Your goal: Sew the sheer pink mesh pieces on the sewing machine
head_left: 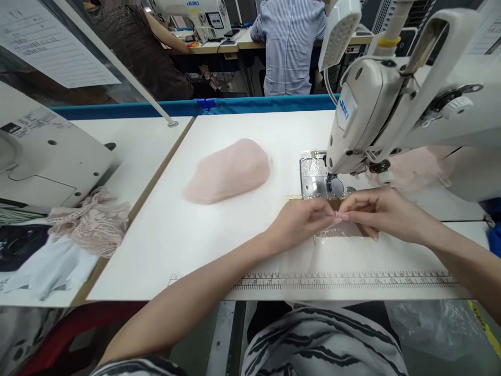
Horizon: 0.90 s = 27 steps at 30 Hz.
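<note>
My left hand [303,222] and my right hand [378,211] meet fingertip to fingertip just in front of the sewing machine [364,104]. Both pinch a small, pale, thin piece [337,216], mostly hidden by the fingers; it looks like light pink fabric, but I cannot be sure. Right behind the fingers are the presser foot [332,183] and the metal needle plate [312,175]. A stack of pale pink, sheer cut fabric [230,172] lies flat on the white table to the left. More pink fabric [415,167] sits behind the machine head, at the right.
A printed ruler [313,281] runs along the front edge of the white table [164,219]. At left stand another machine [47,151] and a bundle of pinkish straps [94,222]. A slanted pole [117,62] rises at the back left. Two people sit beyond the blue cloth edge [270,103].
</note>
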Available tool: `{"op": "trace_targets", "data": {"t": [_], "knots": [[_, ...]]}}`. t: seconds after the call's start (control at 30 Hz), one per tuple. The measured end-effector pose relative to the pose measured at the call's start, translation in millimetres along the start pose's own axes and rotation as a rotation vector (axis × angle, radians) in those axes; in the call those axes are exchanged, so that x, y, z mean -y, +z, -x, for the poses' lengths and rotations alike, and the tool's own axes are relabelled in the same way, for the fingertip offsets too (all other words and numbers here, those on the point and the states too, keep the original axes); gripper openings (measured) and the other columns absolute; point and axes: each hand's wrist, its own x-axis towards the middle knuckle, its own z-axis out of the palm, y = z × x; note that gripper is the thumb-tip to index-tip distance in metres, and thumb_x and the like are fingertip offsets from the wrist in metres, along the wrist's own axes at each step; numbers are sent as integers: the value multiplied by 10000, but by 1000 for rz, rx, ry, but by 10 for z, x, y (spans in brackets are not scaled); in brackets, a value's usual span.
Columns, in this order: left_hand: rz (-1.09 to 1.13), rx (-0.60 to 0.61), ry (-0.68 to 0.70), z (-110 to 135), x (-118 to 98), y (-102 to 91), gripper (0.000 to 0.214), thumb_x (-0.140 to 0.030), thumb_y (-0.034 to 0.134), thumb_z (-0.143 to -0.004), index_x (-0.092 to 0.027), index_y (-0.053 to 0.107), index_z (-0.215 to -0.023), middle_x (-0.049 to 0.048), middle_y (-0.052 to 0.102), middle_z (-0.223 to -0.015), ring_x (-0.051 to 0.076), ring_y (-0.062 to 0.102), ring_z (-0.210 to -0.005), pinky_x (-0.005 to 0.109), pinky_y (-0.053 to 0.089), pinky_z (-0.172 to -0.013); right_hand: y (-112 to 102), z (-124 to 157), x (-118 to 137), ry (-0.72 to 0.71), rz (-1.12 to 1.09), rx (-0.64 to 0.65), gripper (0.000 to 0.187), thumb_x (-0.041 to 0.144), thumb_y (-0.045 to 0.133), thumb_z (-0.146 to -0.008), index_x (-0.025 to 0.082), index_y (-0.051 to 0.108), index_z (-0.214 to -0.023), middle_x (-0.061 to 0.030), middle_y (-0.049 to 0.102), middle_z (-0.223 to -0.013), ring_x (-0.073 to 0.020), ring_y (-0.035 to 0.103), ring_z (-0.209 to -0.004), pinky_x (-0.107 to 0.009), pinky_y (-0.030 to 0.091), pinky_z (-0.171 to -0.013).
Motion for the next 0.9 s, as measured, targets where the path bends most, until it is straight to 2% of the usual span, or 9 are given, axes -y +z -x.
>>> {"op": "trace_targets", "data": {"t": [0.1,0.2,0.3,0.43,0.6,0.73,0.9], "knots": [[-132,-46,26,-14,52,3,121,-255,633,-915,-170,713,-882,-58,577,-584,59,465,-525,192,363,-525,11,-52,-8,23,-25,2,334,548,627,-877,221,700,-871,4,629,-561,-123,586,-488,-229,456,-455],[-197,-46,62,-22,106,8,151,-196,581,-932,-172,730,-931,-21,701,-694,66,567,-568,188,432,-547,58,-77,-62,-45,9,-62,295,503,612,-892,222,683,-841,-24,689,-669,-152,664,-608,-237,504,-506],[-291,-106,132,-18,153,34,160,-194,572,-942,-174,730,-952,-14,735,-723,66,601,-559,178,452,-526,126,-87,-136,-166,88,-176,222,427,603,-908,227,670,-839,1,652,-630,-129,616,-550,-229,465,-473],[-386,-200,239,-1,192,85,156,-194,559,-971,-160,710,-960,-12,757,-753,57,615,-541,163,460,-499,206,-85,-210,-276,152,-305,123,349,645,-893,232,657,-931,15,643,-673,-121,605,-578,-220,449,-472],[-414,-209,268,5,224,110,151,-216,560,-987,-168,702,-968,3,784,-865,67,669,-602,162,502,-515,234,-66,-235,-345,162,-311,74,296,599,-925,234,637,-940,13,646,-693,-125,608,-590,-231,441,-477],[-424,-204,250,14,241,118,144,-220,567,-987,-167,701,-987,6,781,-842,83,682,-617,177,525,-534,235,-67,-248,-346,169,-307,76,302,586,-928,242,617,-964,23,635,-688,-124,597,-567,-237,447,-486],[-428,-219,267,19,229,123,125,-190,580,-975,-152,699,-967,-3,770,-796,72,658,-576,162,488,-504,247,-70,-263,-355,157,-296,63,282,580,-929,250,609,-974,40,608,-674,-114,574,-551,-226,421,-471]]}}
